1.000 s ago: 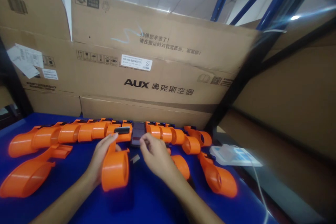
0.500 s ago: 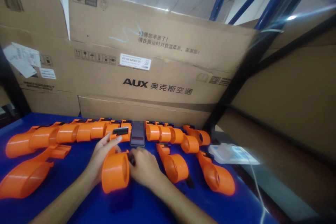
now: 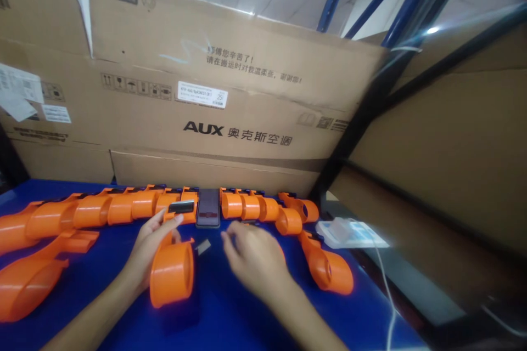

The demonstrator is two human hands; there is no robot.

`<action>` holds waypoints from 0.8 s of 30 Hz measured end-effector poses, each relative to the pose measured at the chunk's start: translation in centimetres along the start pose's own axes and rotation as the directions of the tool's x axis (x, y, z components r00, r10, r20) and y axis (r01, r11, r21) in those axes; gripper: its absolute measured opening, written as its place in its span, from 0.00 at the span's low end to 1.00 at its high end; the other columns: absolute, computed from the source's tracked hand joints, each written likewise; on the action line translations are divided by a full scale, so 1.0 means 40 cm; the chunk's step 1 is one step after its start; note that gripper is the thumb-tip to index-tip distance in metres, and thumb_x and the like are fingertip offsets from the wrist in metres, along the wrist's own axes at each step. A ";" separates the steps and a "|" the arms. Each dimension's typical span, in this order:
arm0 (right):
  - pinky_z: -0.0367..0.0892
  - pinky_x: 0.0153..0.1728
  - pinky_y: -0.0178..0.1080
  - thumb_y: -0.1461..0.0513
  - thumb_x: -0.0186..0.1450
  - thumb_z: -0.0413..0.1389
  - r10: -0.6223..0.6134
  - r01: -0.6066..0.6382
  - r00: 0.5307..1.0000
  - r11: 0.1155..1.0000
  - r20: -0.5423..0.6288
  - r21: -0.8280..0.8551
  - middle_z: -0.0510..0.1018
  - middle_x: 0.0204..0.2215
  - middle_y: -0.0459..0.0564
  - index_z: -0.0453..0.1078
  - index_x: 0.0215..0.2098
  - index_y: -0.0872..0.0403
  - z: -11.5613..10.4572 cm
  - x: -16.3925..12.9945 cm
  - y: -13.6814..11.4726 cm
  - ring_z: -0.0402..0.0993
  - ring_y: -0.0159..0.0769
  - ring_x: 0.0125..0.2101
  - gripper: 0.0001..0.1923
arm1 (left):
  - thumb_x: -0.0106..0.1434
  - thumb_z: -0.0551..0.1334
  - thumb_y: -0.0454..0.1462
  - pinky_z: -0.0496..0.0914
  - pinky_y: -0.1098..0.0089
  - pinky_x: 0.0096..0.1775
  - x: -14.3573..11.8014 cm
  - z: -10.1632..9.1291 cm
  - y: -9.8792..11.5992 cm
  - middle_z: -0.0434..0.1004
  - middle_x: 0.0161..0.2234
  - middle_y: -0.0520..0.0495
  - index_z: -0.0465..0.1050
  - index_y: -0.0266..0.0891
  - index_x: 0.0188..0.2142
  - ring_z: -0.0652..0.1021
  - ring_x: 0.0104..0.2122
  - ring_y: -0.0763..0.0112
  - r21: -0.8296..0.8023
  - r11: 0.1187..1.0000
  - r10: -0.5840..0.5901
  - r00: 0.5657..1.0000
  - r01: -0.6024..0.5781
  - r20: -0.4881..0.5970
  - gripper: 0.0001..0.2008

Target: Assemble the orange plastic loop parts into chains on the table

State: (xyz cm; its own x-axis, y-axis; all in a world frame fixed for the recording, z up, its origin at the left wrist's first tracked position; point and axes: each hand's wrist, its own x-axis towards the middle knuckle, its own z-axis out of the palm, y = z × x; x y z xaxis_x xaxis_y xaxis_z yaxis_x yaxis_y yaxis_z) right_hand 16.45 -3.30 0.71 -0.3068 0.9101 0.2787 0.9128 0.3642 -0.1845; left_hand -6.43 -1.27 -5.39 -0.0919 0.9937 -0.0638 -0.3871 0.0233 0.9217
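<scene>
My left hand (image 3: 150,249) is closed around the handle of an orange plastic scoop-like part (image 3: 171,274), its round cup hanging toward me. A black strip (image 3: 181,207) lies across the top of that handle, by my thumb. My right hand (image 3: 257,258) is to the right of the part, apart from it, with loosely curled fingers and nothing visible in them. Between the two, a small grey strip (image 3: 203,247) shows beside the cup; whether it lies on the blue table or is in the air I cannot tell. My right hand partly hides another orange part behind it.
Several similar orange parts (image 3: 121,209) line the back of the blue table (image 3: 230,318), with a phone (image 3: 208,208) among them. More lie at left and right. A white device with a cable (image 3: 349,233) sits at right. A cardboard wall (image 3: 247,104) stands behind.
My right hand has drawn away from the orange part to the right, and the small grey strip now shows beside the cup. My left hand keeps its hold. The view has shifted slightly right.
</scene>
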 end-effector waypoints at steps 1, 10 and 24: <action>0.58 0.28 0.37 0.52 0.72 0.46 0.062 -0.063 0.998 0.998 -0.031 -0.031 0.81 0.30 0.52 0.72 0.39 0.50 -0.031 -0.008 0.025 0.77 0.43 0.31 0.16 | 0.53 0.72 0.45 0.64 0.76 0.19 -0.003 0.002 -0.001 0.74 0.17 0.54 0.71 0.40 0.39 0.70 0.14 0.75 0.011 1.000 0.000 1.000 0.000 0.015 0.19; 0.63 0.32 0.41 0.42 0.67 0.49 0.180 -0.183 0.977 0.983 0.118 0.019 0.80 0.36 0.59 0.72 0.48 0.54 -0.049 -0.075 0.179 0.77 0.50 0.37 0.28 | 0.54 0.71 0.45 0.64 0.76 0.19 -0.015 0.016 -0.004 0.73 0.18 0.54 0.71 0.40 0.46 0.70 0.14 0.75 0.060 0.998 -0.009 0.999 0.006 0.050 0.23; 0.62 0.34 0.42 0.55 0.59 0.65 0.041 -0.015 0.987 0.987 0.155 -0.161 0.77 0.32 0.53 0.73 0.29 0.53 -0.025 -0.216 0.208 0.72 0.46 0.36 0.11 | 0.58 0.69 0.43 0.65 0.78 0.22 -0.050 0.044 0.007 0.74 0.20 0.54 0.72 0.41 0.48 0.69 0.17 0.77 0.100 0.995 0.005 0.997 -0.012 0.079 0.20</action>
State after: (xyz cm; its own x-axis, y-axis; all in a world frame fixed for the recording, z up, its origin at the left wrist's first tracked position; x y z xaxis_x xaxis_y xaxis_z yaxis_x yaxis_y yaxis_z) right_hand 26.96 -8.32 -2.28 -0.3076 0.9438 0.1212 0.9489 0.3138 -0.0350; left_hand -4.75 -3.08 -4.32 -0.0206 0.9994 -0.0290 -0.2927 0.0217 0.9560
